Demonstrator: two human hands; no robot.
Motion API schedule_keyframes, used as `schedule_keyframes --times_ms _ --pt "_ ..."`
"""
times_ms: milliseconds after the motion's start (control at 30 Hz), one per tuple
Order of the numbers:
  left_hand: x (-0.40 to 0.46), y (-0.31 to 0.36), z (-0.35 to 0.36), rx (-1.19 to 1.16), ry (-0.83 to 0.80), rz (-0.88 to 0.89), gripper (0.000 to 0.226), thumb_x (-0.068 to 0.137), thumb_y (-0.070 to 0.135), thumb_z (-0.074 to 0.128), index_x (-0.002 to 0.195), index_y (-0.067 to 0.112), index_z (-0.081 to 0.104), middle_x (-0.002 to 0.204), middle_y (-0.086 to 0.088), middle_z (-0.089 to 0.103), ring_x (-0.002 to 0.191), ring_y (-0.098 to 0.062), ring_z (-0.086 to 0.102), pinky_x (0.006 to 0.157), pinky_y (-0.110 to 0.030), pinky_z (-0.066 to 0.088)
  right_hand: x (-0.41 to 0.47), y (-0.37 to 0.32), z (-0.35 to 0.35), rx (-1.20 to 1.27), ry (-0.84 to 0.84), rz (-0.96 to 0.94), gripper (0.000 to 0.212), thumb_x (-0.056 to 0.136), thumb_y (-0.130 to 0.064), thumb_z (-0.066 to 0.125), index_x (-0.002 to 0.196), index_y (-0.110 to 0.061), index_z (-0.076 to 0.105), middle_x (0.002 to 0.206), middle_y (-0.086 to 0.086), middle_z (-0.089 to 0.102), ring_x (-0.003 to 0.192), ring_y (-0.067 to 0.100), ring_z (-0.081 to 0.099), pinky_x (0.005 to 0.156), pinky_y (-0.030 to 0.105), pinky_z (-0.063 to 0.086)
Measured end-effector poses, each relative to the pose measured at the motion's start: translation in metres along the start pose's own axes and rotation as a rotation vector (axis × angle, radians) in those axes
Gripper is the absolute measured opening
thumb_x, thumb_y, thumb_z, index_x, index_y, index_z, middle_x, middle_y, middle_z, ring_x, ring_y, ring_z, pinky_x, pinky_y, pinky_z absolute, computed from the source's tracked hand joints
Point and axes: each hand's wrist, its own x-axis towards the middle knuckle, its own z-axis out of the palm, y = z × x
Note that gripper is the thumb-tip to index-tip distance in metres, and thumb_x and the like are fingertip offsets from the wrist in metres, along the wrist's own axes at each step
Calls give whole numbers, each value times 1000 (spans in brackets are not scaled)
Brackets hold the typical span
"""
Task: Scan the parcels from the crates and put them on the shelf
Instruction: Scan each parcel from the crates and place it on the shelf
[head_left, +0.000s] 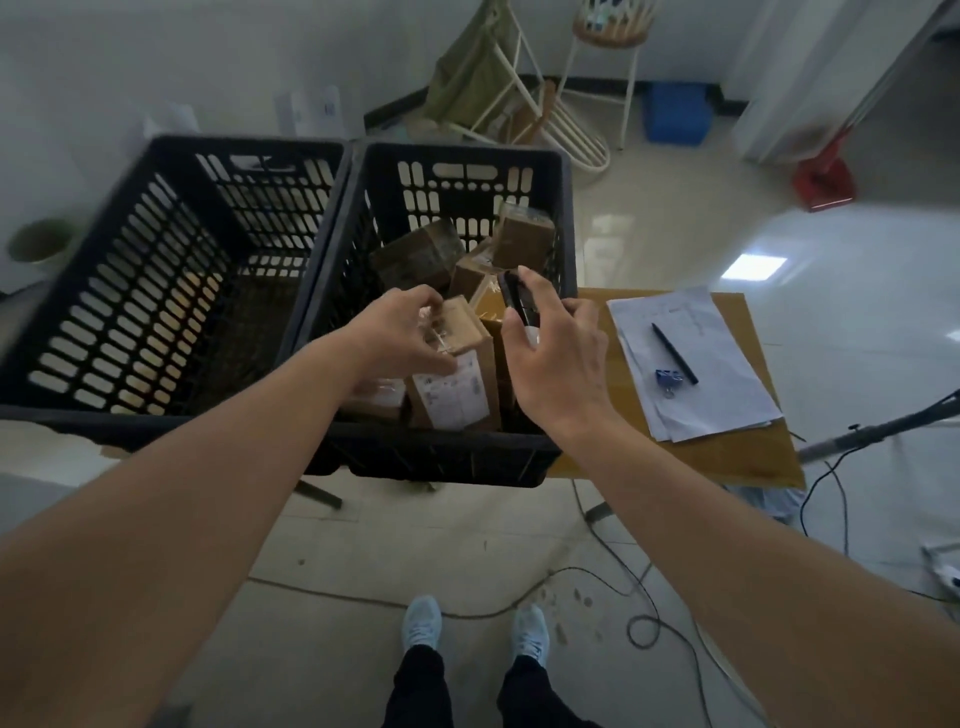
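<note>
Head camera: the left hand (402, 332) is curling its fingers (423, 304) round the top of a labelled brown parcel (460, 366) standing in the right-hand black crate (563, 249), while the right hand (558, 353) is gripping a dark scanner (519, 301) just above it. More parcels (522, 236) are lying deeper in that crate, the left crate (171, 150) is sitting alongside, and papers (722, 384) with a pen (674, 353) are resting on the brown table (748, 457).

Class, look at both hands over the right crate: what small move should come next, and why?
Probably lift the labelled parcel clear of the right crate and aim the scanner at its label. The left hand already grips its top, and the right hand holds the scanner beside it.
</note>
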Motion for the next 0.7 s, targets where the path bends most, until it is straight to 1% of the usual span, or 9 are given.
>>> schedule_keyframes --times_ms 67,133,233,333,467,533,633,700 --pt "-3 -2 -13 -67 19 5 83 80 35 90 153 31 50 127 5 60 107 -14 63 76 -25 50 -1 -6 -1 33 -24 21 54 109 -54 46 161 -51 31 138 15 46 112 29 45 97 41 41" --pt "-8 -3 -25 -127 39 4 78 85 39 84 154 39 49 128 5 63 106 -12 66 76 -23 51 -2 -14 -2 59 -49 34 55 109 -55 44 162 -52 28 139 17 49 119 33 46 100 44 39" --pt "-17 -4 -38 -209 70 -16 74 88 42 78 154 50 45 126 4 65 98 -10 72 78 -25 56 -5 -26 -8 83 -44 5 54 111 -49 44 164 -46 31 140 17 57 127 33 48 109 50 37" --pt "-24 -4 -50 -307 95 -47 77 85 45 75 153 56 42 125 3 65 98 -14 74 79 -29 60 -7 -38 -15 62 -52 -38 52 112 -45 45 163 -41 36 144 12 60 131 32 50 112 51 36" --pt "-32 0 -68 -375 146 -73 80 75 50 70 150 62 43 121 3 66 97 -17 74 71 -28 60 -7 -51 -24 72 -100 -55 50 112 -45 47 161 -39 42 149 8 61 139 30 52 119 54 37" --pt "-35 1 -76 -400 185 -68 77 79 47 71 149 64 42 124 1 64 98 -17 74 67 -25 59 -9 -58 -28 92 -125 -76 50 111 -45 49 161 -39 44 152 5 60 141 28 51 120 54 36" --pt "-38 3 -86 -427 273 -23 76 86 36 72 150 64 42 133 -6 60 103 -20 72 73 -29 62 -13 -68 -33 99 -170 -117 50 111 -42 52 160 -37 46 156 1 58 142 29 51 121 54 37" --pt "-40 3 -92 -453 318 26 76 90 27 73 151 61 43 139 -11 56 104 -21 73 74 -26 63 -14 -74 -36 82 -218 -147 50 111 -42 53 160 -37 46 155 0 59 140 29 53 120 54 39"
